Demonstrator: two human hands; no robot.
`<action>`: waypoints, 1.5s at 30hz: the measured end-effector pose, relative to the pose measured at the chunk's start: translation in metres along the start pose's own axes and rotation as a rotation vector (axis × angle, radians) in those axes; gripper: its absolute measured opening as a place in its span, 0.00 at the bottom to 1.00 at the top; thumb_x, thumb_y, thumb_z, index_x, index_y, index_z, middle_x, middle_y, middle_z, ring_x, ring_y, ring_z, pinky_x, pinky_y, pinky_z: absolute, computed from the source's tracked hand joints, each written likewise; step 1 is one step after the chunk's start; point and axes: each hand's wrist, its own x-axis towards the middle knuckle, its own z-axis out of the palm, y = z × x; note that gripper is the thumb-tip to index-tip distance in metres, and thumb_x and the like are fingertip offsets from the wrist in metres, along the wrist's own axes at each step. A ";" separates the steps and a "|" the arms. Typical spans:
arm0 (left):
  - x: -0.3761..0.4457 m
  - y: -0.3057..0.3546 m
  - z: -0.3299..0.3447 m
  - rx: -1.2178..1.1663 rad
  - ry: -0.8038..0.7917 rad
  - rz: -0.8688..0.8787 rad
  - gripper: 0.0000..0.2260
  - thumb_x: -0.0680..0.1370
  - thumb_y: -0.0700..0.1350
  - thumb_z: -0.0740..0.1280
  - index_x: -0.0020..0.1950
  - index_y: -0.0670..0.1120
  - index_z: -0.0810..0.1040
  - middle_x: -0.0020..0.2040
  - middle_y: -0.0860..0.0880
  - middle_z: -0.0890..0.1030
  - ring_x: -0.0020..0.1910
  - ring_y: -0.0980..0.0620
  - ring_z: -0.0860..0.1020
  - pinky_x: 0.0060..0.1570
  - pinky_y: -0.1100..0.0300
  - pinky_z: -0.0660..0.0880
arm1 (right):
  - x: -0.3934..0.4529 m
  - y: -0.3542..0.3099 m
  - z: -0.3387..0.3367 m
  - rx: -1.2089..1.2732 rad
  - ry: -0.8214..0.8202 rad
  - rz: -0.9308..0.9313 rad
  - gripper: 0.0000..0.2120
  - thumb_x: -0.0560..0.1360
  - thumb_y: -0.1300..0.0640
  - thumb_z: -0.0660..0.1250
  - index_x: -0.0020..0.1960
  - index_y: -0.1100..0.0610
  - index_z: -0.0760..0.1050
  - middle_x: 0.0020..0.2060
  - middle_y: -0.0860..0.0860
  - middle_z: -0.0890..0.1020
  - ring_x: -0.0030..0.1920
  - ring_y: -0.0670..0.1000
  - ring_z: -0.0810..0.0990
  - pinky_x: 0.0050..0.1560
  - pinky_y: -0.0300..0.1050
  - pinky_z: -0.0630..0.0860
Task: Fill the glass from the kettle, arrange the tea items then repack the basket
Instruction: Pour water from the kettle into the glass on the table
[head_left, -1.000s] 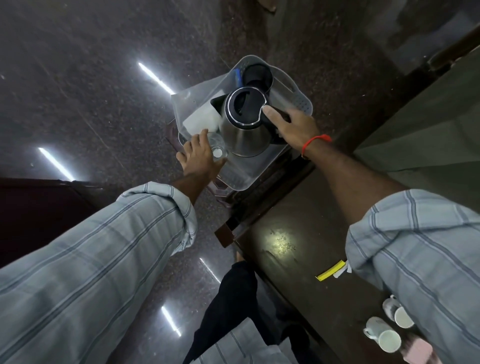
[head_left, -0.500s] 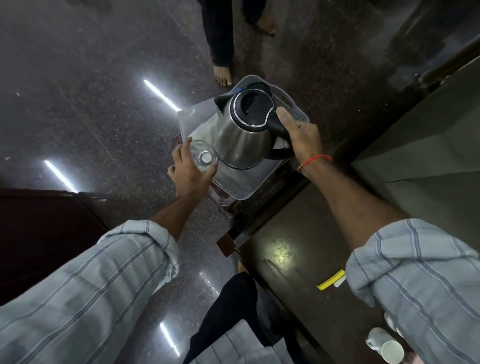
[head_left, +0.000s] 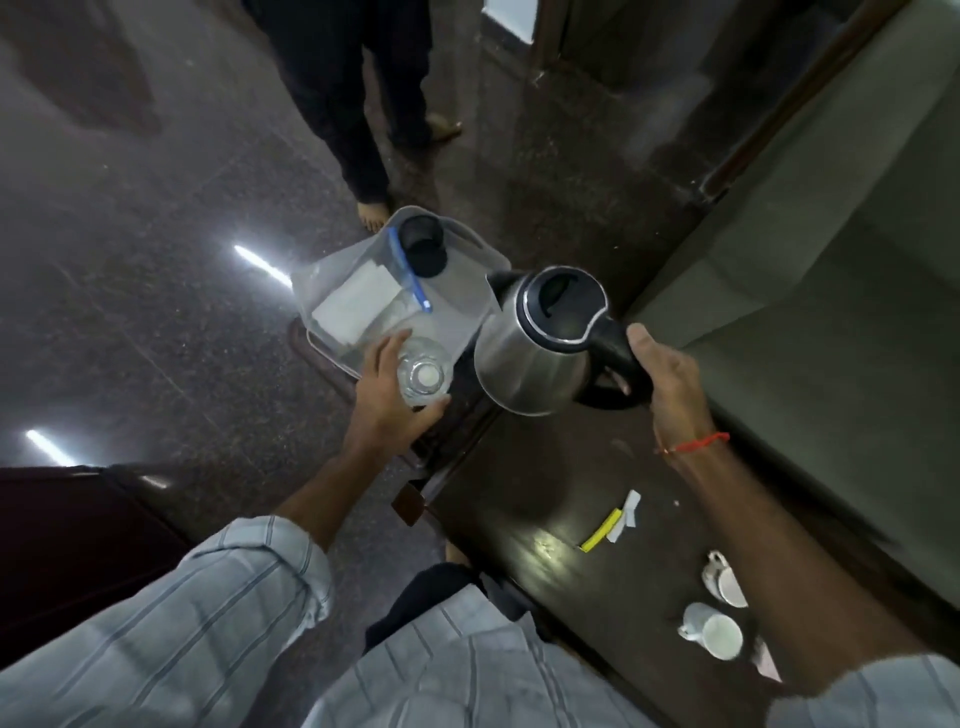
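— Seen from above: right hand wrapped around the black handle of the steel kettle, fingers closed on it, thumb along the top. Kettle held upright in the air, lid shut, spout toward the basket, body above the near end of the dark table.

— And the left?

— Left hand curled around the clear glass, fingers and thumb gripping its sides from the left. Glass upright, mouth up, at the near edge of the basket, just beside the kettle but not touching it.

— Basket contents?

— Translucent grey basket on a dark stand past the table's end. Inside: a black cup lying at the far end, a blue-handled utensil beside it, a white folded cloth at the left.

— On the table?

— A yellow strip with a scrap of white paper touching it, near the middle. Two white cups at the near right, close together. Red thread around the right wrist. Striped sleeves rolled up on both arms.

— Anyone else in frame?

— Bare feet and dark trousers of a second person standing on the polished floor beyond the basket.
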 end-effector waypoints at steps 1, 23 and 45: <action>-0.006 0.015 0.008 -0.009 -0.032 0.023 0.45 0.67 0.50 0.82 0.79 0.51 0.62 0.74 0.50 0.64 0.72 0.53 0.67 0.71 0.45 0.72 | -0.018 -0.001 -0.018 -0.006 0.036 -0.009 0.35 0.77 0.35 0.65 0.28 0.64 0.71 0.26 0.57 0.76 0.31 0.54 0.74 0.39 0.47 0.71; -0.159 0.234 0.181 -0.027 -0.702 0.423 0.54 0.67 0.59 0.76 0.82 0.64 0.42 0.74 0.57 0.66 0.74 0.56 0.66 0.71 0.49 0.59 | -0.339 -0.008 -0.254 -0.354 0.242 0.055 0.28 0.64 0.30 0.75 0.41 0.56 0.80 0.30 0.57 0.77 0.31 0.49 0.74 0.31 0.50 0.70; -0.209 0.250 0.209 -0.047 -0.845 0.521 0.55 0.70 0.51 0.80 0.85 0.53 0.45 0.75 0.54 0.69 0.75 0.56 0.66 0.69 0.59 0.55 | -0.372 -0.057 -0.261 -0.891 0.291 0.048 0.32 0.63 0.18 0.61 0.34 0.48 0.77 0.28 0.44 0.79 0.32 0.44 0.78 0.32 0.32 0.70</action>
